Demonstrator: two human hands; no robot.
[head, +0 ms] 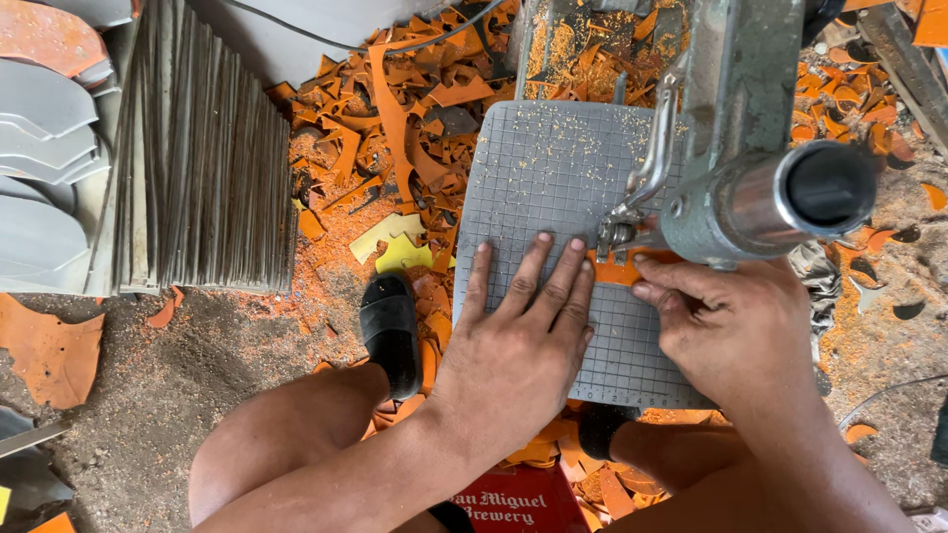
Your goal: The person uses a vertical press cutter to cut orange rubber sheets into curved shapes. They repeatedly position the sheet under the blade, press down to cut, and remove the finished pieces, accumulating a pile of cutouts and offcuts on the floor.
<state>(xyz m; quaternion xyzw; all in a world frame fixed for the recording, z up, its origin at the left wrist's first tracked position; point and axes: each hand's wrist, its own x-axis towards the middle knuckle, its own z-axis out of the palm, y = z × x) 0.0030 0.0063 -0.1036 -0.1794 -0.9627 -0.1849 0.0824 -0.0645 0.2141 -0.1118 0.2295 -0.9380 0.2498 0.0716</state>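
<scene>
Gridded saw table — orange piece pinned between left hand and right hand.

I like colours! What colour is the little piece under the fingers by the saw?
Orange piece, seen in the head view.

saw arm blocks right; gridded table open left.
</scene>
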